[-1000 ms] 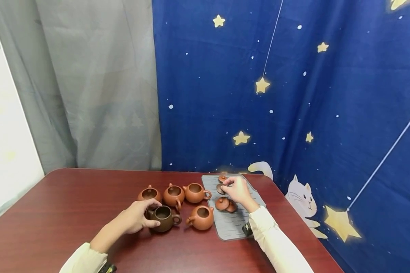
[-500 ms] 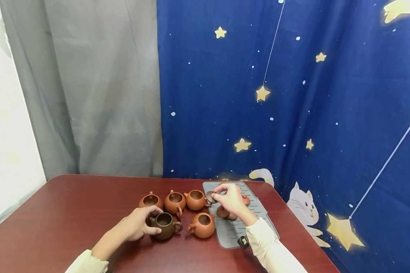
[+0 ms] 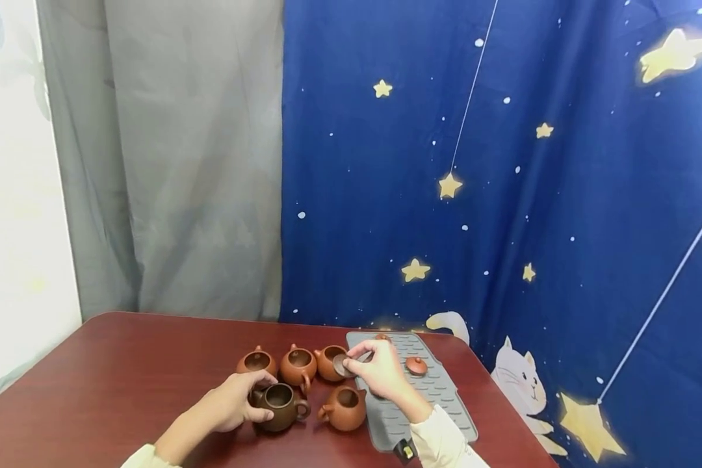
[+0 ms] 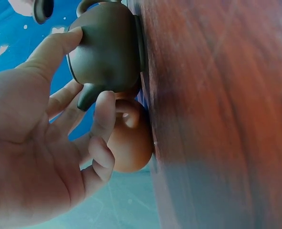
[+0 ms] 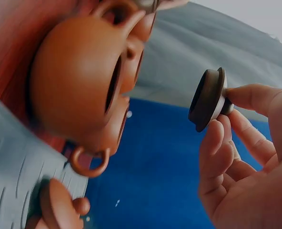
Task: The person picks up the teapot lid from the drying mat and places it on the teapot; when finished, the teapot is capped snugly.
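With thumb and fingers, my left hand [image 3: 231, 404] grips the spout side of a dark brown, lidless teapot [image 3: 277, 419], which stands upright on the table. In the left wrist view its thumb presses the side of this teapot [image 4: 110, 47]. My right hand [image 3: 384, 376] pinches a matching dark teapot lid [image 3: 341, 366] by its knob, held up beside an orange-brown teapot [image 3: 327, 369]. The right wrist view shows the lid [image 5: 209, 99] turned on edge, clear of every pot. Nearest below that hand stands another open orange-brown teapot [image 3: 346, 417].
Two more orange-brown teapots, a middle teapot [image 3: 296, 376] and a left teapot [image 3: 256, 363], stand behind the dark one. A grey ridged mat [image 3: 439, 396] bears an orange-brown lid [image 3: 416, 366] and a far lid [image 3: 383, 337]. Curtains hang behind the red-brown table [image 3: 152, 364].
My right hand has lifted the dark lid off the mat and carried it left toward the teapots. My left hand keeps its grip on the dark teapot. The head view has tilted up.
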Action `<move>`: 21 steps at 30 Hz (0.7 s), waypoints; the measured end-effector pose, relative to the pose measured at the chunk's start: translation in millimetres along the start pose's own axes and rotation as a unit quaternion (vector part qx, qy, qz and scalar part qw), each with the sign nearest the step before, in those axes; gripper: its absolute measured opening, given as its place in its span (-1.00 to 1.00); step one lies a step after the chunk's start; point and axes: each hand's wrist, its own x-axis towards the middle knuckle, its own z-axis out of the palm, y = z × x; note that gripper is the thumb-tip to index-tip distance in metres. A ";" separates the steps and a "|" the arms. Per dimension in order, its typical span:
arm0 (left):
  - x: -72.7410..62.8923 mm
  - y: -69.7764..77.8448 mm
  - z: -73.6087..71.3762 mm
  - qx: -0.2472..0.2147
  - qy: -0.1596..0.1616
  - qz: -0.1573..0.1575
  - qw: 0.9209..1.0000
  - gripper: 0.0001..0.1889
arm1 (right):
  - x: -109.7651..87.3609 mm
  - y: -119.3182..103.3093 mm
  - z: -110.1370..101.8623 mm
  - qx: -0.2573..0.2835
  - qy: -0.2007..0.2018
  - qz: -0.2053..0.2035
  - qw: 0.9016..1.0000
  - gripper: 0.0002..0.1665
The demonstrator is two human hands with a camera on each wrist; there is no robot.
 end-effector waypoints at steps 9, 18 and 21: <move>-0.7 0.7 4.8 0.000 -0.001 0.003 1.000 -0.49 | -13.0 -17.3 8.7 0.032 -0.013 0.013 0.999 -0.90; -3.7 1.6 0.4 0.004 0.007 -0.011 1.000 -0.48 | -11.1 -36.6 20.0 0.039 -0.032 0.003 0.999 -0.90; -0.7 2.9 1.9 -0.001 0.000 -0.003 1.000 -0.49 | -13.8 -39.1 21.7 0.049 -0.031 0.013 0.998 -0.91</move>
